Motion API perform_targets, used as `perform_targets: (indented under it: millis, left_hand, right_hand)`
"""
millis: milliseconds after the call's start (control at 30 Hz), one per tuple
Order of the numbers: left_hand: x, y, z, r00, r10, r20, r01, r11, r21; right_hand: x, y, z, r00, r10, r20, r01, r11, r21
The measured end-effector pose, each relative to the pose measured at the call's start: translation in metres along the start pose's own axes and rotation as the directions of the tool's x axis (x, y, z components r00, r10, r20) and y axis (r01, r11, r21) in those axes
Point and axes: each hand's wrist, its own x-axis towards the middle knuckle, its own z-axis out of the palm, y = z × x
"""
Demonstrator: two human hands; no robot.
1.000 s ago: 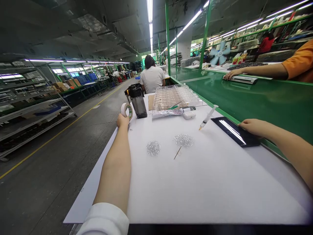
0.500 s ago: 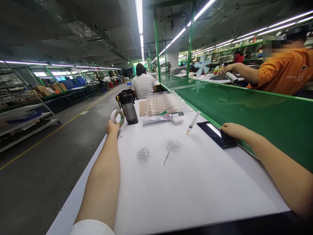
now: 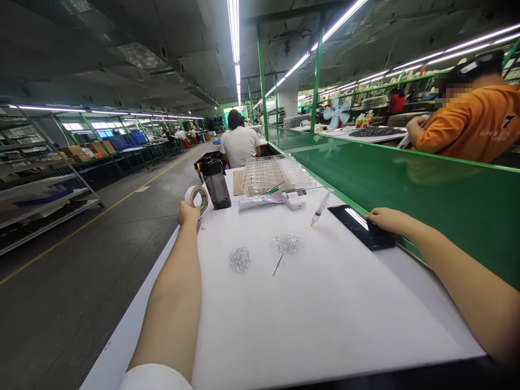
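At the left edge of the white table (image 3: 325,309), my left hand (image 3: 188,214) is closed at the lower side of a roll of tape (image 3: 189,195), which stands upright. My right hand (image 3: 384,218) is closed at the right edge of a black phone (image 3: 353,223) lying flat by the green rail; some fingertips are hidden. Between my arms lie two small piles of clear glittering bits, a left pile (image 3: 240,259) and a right pile (image 3: 288,244). A thin stick (image 3: 278,265) touches the right pile. A syringe (image 3: 320,208) with a yellow tip lies left of the phone.
A dark bottle (image 3: 217,187) stands beyond the tape. Clear plastic trays (image 3: 268,176), a tube (image 3: 262,201) and a small white case (image 3: 296,202) lie at the back. Along the right runs a green conveyor (image 3: 426,189), with a person in orange (image 3: 475,124) beyond it.
The view has shifted slightly. My hands keep their places at the tape and the phone. The person in orange has drawn an arm back from the far table, holding something.
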Motion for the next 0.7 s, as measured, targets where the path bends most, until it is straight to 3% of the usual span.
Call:
perform_targets:
  millis: [233,500,700]
  left_hand:
    - [-0.001,0.0,0.0,0.993,0.073,-0.092,-0.078,0.996,-0.045]
    - [-0.002,0.001,-0.002,1.0,-0.025,0.014,0.025,1.0,-0.012]
    - [-0.005,0.003,-0.005,0.995,0.064,-0.073,-0.067,0.996,-0.051]
  right_hand:
    - [-0.002,-0.001,0.0,1.0,0.004,-0.003,-0.004,1.0,0.019]
    - [-0.014,-0.009,-0.003,0.999,0.044,0.0,-0.044,0.998,0.047]
    - [-0.019,-0.013,-0.004,0.999,0.05,-0.006,-0.05,0.998,0.035]
